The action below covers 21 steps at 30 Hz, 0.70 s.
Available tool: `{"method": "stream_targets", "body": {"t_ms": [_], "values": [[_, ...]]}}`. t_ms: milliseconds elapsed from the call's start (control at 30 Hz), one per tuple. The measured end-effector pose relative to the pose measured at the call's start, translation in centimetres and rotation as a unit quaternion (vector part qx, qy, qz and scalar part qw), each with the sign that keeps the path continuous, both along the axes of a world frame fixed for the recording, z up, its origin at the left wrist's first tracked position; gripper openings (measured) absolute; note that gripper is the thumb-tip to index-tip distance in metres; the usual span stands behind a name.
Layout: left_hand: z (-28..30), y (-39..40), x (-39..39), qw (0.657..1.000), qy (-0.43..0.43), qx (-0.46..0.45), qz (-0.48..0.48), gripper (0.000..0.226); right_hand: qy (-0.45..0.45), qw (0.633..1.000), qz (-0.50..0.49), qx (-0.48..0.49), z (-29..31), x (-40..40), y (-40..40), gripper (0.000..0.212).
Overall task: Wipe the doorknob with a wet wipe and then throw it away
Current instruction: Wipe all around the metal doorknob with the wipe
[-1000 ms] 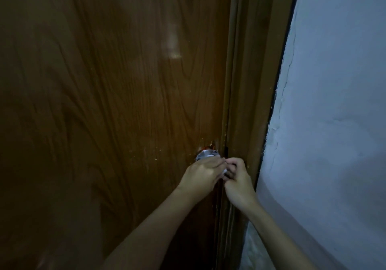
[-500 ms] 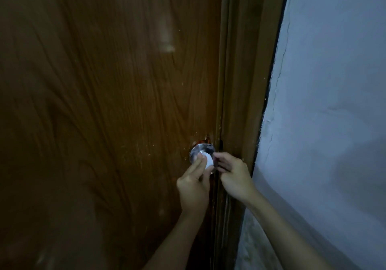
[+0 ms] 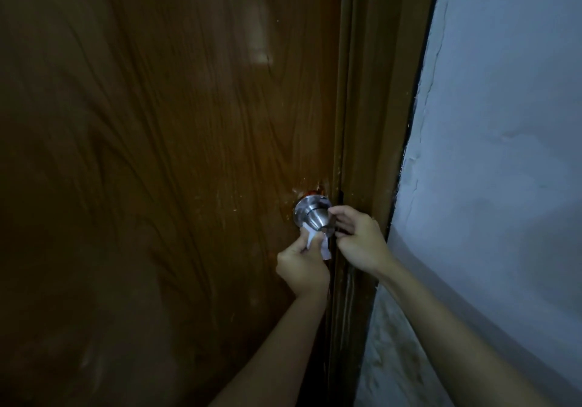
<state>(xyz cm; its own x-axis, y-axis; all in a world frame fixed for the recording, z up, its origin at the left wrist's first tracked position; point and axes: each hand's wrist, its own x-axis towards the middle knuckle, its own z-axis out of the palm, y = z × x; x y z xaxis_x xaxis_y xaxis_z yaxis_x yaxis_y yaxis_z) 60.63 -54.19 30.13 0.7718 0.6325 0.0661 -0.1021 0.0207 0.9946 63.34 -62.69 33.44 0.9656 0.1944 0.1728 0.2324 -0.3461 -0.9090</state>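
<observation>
A round silver doorknob (image 3: 310, 214) sticks out of the dark brown wooden door (image 3: 157, 154) near its right edge. My left hand (image 3: 302, 266) is just below the knob, its fingers closed on a crumpled white wet wipe (image 3: 316, 242) pressed against the knob's underside. My right hand (image 3: 359, 239) is to the right of the knob, fingers curled, fingertips touching the knob's right side and the wipe's edge. Part of the wipe is hidden inside my left fist.
A brown door frame (image 3: 378, 123) runs down beside the door's right edge. A pale, rough plastered wall (image 3: 504, 154) fills the right side. The scene is dim.
My left hand has dropped from on top of the knob to underneath it, carrying the wipe along. The knob's top is now uncovered. My right hand has stayed at the knob's right side.
</observation>
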Motion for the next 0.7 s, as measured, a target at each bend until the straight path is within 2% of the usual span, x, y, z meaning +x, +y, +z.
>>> {"method": "stream_targets", "body": {"t_ms": [100, 167, 233, 400, 567, 700], "values": [[0.1, -0.1, 0.3, 0.982, 0.035, -0.176, -0.056, 0.011, -0.004, 1.0, 0.0, -0.025, 0.5, -0.2, 0.1, 0.05], [0.2, 0.0, 0.7, 0.941, 0.057, -0.309, -0.127, 0.01, -0.01, 0.999, 0.001, -0.045, 0.9, -0.3, 0.1, 0.049], [0.3, 0.2, 0.8, 0.902, 0.044, -0.386, -0.19, 0.018, -0.016, 0.998, 0.003, -0.064, 1.3, -0.4, 0.1, 0.049], [0.5, 1.0, 0.8, 0.879, 0.007, -0.424, -0.219, 0.023, -0.032, 0.994, 0.0, -0.102, 2.1, -0.2, 0.1, 0.048], [1.2, 1.4, 1.3, 0.835, 0.013, -0.466, -0.291, 0.033, -0.038, 0.993, -0.002, -0.114, 2.2, 0.0, 0.2, 0.049], [1.0, 3.5, 0.7, 0.85, 0.032, -0.426, -0.307, 0.038, -0.04, 0.994, 0.016, -0.098, 2.3, 0.1, -0.1, 0.042]]}}
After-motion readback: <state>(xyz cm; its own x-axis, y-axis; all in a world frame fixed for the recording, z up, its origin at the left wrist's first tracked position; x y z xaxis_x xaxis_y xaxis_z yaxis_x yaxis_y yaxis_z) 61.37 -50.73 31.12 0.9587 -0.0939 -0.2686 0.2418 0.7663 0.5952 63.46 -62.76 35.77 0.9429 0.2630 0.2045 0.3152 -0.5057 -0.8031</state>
